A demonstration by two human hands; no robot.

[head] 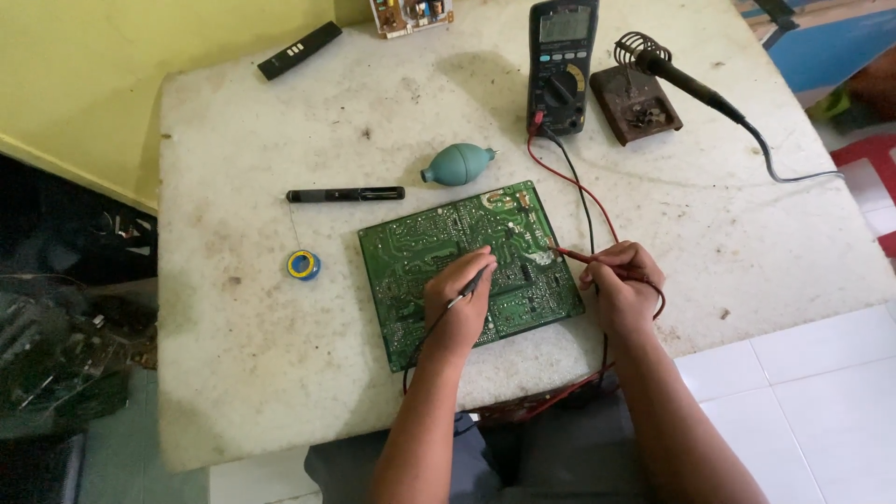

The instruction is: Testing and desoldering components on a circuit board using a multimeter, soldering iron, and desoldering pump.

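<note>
A green circuit board (pixel 439 245) lies solder side up on a worn white table (pixel 261 317). My left hand (pixel 459 301) rests on the board and holds a black test probe (pixel 474 283) with its tip on the board. My right hand (pixel 623 282) holds a red test probe (pixel 566 252) whose tip touches the board's right part. Red and black leads (pixel 579 187) run from the probes to a dark multimeter (pixel 560 61) at the far side of the table.
A soldering iron (pixel 686 82) rests in its brown stand (pixel 635 105) right of the meter. A teal rubber blower (pixel 459 164), a black pen-like tool (pixel 345 194), a small solder spool (pixel 303 265), a black remote (pixel 299 49) and another board (pixel 411 14) lie around.
</note>
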